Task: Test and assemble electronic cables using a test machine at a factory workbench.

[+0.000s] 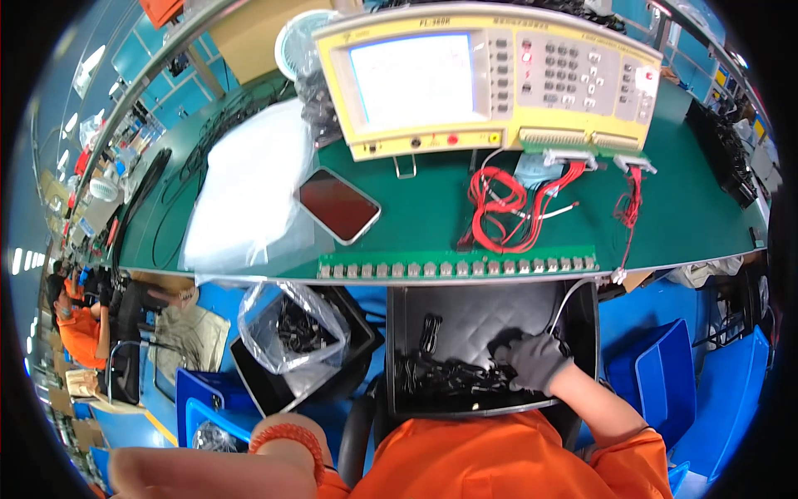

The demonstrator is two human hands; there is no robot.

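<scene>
My right hand, in a grey glove, is inside the black tray in front of me. Its fingers are curled onto a black cable bundle. More bundled black cables lie along the tray's near side, and a single small bundle sits apart toward the left. A white cable hangs over the tray's far right corner. Close to the camera at lower left is my left hand, large and blurred, with a red coiled band at the wrist; its fingers cannot be made out.
A yellow tester stands on the green bench, with red wires and a connector strip before it. A phone and plastic bags lie left. A bag-lined bin and blue bin flank the tray.
</scene>
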